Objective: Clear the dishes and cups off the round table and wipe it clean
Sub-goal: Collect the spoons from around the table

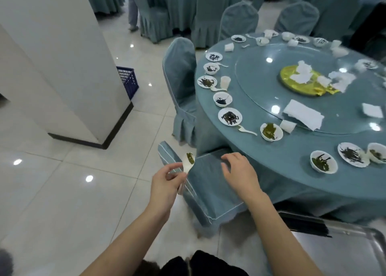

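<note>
Left grip (167, 181) pinching what looks like 1 soiled spoon (188, 162) at fingertips; right grip (240, 172) loose, empty, over chair (208, 188).

A chair (208, 192) in a blue-grey cover stands right under the hands. Another covered chair (180, 83) stands beyond them. Far to their left rises a white pillar (54, 62), a dark blue crate (128, 80) behind it. A steel cart (342, 252) lies near their right, on the glossy tiled floor (62, 192).
</note>
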